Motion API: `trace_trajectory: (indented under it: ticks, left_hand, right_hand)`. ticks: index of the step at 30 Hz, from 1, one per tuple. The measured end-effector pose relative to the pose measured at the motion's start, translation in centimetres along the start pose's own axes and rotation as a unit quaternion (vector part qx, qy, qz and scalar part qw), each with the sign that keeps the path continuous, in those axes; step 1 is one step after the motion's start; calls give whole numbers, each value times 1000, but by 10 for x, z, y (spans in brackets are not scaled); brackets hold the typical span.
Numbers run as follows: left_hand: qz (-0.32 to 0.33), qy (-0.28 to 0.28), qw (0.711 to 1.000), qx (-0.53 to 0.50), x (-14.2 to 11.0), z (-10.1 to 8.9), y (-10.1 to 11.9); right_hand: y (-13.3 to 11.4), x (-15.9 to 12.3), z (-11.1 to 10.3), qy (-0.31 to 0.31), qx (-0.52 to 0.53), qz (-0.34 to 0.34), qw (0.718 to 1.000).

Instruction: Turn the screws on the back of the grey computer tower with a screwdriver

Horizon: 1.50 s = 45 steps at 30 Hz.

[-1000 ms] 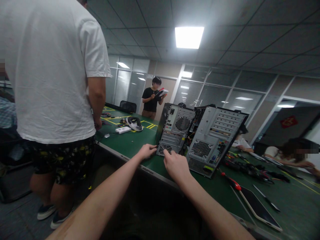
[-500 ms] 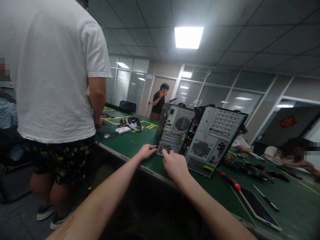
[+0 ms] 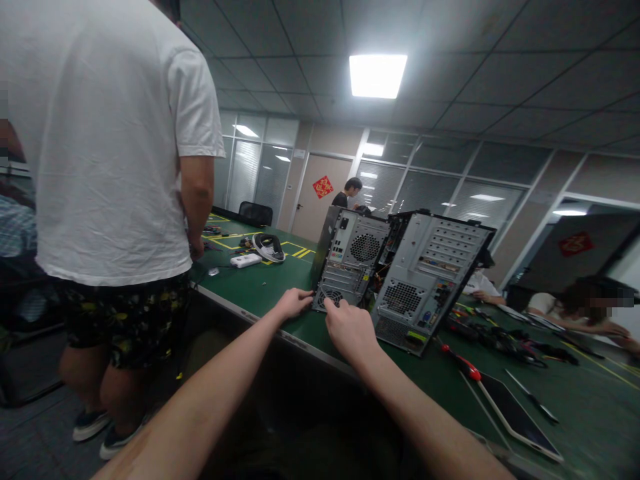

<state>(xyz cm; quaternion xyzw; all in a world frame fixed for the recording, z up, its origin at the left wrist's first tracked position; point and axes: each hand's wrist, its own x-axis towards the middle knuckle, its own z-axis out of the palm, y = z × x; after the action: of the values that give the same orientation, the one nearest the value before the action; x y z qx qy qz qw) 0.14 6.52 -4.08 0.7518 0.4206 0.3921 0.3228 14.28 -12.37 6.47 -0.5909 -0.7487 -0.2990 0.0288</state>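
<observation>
Two grey metal computer cases stand side by side on the green table, their backs towards me. My left hand is at the lower left corner of the left computer case, its fingertips closed together against the edge; what they pinch is too small to make out. In front of the round vent at the bottom of that case, my right hand is closed, thumb and forefinger together. A thin line runs up from its fingertips, but I cannot tell what it is. The right computer case stands untouched beside it.
On the right lie a phone-like tablet, a thin metal tool, a red-handled tool and bundled cables. A white power strip is further left. A person in a white shirt stands close at left.
Both my hands stay in the same place at the left case. Beyond the table, a person in black has moved right, behind the cases, uncovering a red sign on the door.
</observation>
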Motion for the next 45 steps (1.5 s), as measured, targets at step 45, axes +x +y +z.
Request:
trace_trajectory:
  ticks: [45]
  left_hand:
    - [13, -5, 1000, 14, -1, -2, 0]
  right_hand:
    - [-7, 4, -6, -12, -6, -45, 999]
